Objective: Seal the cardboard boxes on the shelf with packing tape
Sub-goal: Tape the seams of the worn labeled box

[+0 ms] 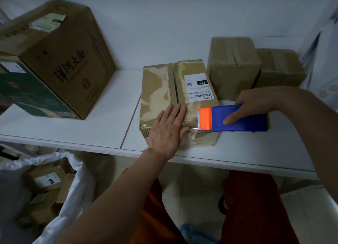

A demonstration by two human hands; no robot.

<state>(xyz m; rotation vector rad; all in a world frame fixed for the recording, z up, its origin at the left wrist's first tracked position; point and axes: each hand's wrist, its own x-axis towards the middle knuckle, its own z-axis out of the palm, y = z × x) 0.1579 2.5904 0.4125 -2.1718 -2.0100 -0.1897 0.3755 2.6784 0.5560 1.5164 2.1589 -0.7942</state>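
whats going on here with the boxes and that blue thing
A person is taping a cardboard box shut on a white shelf. The left hand presses flat on the near end of the box, while the right hand grips a blue and orange tape dispenser with its orange end at the box's near edge. Two smaller boxes sit behind it, and a large box lies to the left.

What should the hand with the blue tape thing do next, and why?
Probably pull the tape dispenser rightward across the labelled box: its orange end sits at the near edge, and the left hand presses flat there, seemingly holding the tape end.
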